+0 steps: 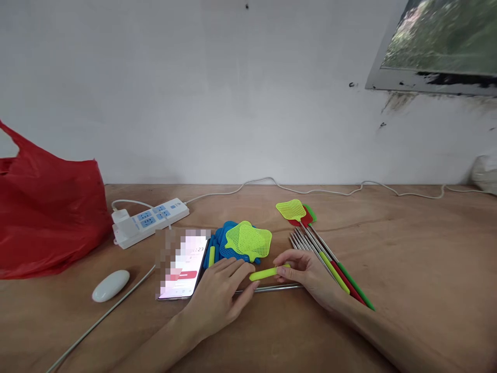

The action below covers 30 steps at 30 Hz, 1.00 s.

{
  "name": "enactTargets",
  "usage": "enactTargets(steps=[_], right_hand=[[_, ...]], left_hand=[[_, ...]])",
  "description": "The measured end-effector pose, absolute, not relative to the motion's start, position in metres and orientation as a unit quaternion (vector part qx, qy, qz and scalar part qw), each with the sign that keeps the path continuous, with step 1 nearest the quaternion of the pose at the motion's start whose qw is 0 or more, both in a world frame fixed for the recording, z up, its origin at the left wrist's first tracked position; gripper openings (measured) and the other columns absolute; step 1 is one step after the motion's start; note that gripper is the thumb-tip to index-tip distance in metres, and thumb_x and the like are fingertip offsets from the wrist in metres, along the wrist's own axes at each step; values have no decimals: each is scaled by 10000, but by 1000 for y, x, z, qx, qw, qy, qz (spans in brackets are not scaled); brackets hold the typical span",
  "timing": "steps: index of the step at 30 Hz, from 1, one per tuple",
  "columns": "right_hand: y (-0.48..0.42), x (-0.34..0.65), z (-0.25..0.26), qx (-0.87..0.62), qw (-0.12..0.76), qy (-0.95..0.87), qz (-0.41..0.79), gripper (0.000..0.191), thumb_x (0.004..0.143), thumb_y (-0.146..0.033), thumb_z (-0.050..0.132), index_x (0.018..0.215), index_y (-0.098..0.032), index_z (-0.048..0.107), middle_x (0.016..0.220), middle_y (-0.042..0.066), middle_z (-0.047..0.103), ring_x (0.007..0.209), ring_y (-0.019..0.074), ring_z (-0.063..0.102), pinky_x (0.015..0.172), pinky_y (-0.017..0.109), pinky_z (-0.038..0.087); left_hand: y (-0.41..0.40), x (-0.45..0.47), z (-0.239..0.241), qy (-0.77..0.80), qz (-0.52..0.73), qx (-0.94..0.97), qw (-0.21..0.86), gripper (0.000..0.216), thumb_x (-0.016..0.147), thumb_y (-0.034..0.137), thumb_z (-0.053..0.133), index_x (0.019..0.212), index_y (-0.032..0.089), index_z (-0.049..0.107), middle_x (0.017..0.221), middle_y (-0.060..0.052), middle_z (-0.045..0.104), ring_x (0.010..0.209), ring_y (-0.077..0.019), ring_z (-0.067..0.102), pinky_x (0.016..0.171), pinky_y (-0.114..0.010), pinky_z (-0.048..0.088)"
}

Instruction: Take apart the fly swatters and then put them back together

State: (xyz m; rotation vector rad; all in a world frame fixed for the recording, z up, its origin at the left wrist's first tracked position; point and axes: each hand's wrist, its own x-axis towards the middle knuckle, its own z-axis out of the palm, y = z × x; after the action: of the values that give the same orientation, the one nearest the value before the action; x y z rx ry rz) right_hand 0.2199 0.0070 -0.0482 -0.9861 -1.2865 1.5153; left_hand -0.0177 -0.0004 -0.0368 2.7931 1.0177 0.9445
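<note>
A person sits at a brown wooden tabletop (pixel 407 248) against a white wall, seen from their own head. The right hand (pixel 306 274) pinches a short yellow-green plastic handle sleeve (pixel 267 273) between thumb and fingertips, held nearly level just above the wood. Directly beneath it, at 6 o'clock, a thin bare metal rod (pixel 277 288) lies flat, running 9 to 3. The left hand (pixel 221 292) rests palm down with fingers loosely curled, fingertips at the sleeve's left end and over the rod; whether it actually clamps the rod cannot be told.

At 12 o'clock from the hands lies a pile of blue and yellow-green mesh swatter heads (pixel 244 241). At 2 o'clock is a bundle of finished fly swatters with metal shafts and coloured grips (pixel 330 259). At 10 o'clock sits a lit smartphone (pixel 182 264), beyond it a white power strip (pixel 149 220); a white oval puck (pixel 111 285) lies at 9 o'clock, and a red plastic bag (pixel 46 217) is farther left.

The work looks like mating sleeve and rod. It would likely go best with the rod pinned firmly by the left hand, the sleeve's opening lined up square with the rod's end, and the push kept straight along the rod, since a tilted sleeve could jam or bend the thin metal.
</note>
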Motion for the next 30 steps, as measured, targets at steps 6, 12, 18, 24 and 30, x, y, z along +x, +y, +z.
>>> enactTargets(steps=[6,12,18,24,30], right_hand=[[9,217,-49,-406,467,-523,586,342,760,-481,807,955,-211,729,847,17,717,741,141,672,715,275,562],[11,216,-51,-425,453,-539,568,379,823,-560,716,924,-195,706,860,41,705,728,140,632,671,276,533],[12,216,-55,-404,441,-582,551,390,863,-565,666,841,-177,696,811,41,675,721,144,612,664,285,519],[9,214,-57,-403,423,-613,532,303,894,-481,648,821,-188,673,788,23,656,728,146,600,662,276,495],[2,216,-52,-417,368,-720,416,72,874,-259,653,839,-199,673,776,7,653,684,138,569,604,255,441]], left_hand=[[2,-19,-33,341,292,892,-51,123,953,177,456,859,190,535,753,-19,626,668,-194,580,605,-294,396],[9,-36,-17,434,304,818,-225,257,930,223,462,683,195,526,572,1,543,530,-171,526,534,-292,312],[7,-39,-17,533,202,788,-235,228,826,256,515,609,204,561,509,-12,564,487,-200,559,502,-292,205],[7,-33,-20,586,54,804,-91,303,850,339,497,601,200,599,578,-50,640,563,-241,634,520,-297,164],[8,-31,-18,599,38,797,-63,421,926,422,452,596,196,581,574,-51,623,586,-234,628,531,-307,155]])
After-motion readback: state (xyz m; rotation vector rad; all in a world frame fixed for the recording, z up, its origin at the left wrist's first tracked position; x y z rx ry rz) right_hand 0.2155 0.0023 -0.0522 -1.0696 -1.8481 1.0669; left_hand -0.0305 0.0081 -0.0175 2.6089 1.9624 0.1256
